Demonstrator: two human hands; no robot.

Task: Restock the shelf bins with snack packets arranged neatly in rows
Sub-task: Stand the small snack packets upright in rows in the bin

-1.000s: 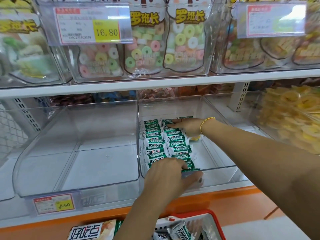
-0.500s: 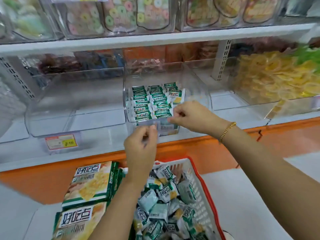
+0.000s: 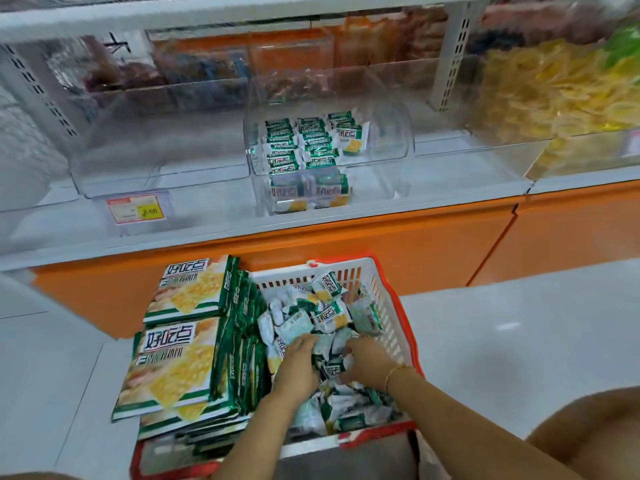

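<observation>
A clear shelf bin (image 3: 398, 109) holds small green-and-white snack packets (image 3: 298, 143) laid in rows. Below it on the floor stands a red-rimmed white basket (image 3: 388, 306) with a loose heap of the same packets (image 3: 311, 313). Both hands are down in that heap. My left hand (image 3: 298, 362) is curled over packets at the pile's left. My right hand (image 3: 367, 362), with a bead bracelet at the wrist, curls its fingers round a packet (image 3: 334, 367) in the middle. The fingertips of both hands are buried among packets.
Flat large snack bags (image 3: 180, 341) are stacked at the basket's left side. An empty clear bin (image 3: 156, 140) with a yellow price tag (image 3: 135, 209) sits left of the stocked one. A bin of yellow snacks (image 3: 561, 95) is at right. An orange shelf base (image 3: 381, 244) runs below.
Both hands left the front of the shelf bin and dropped into the basket's packet heap. The view tilted down from the shelves to the basket.
</observation>
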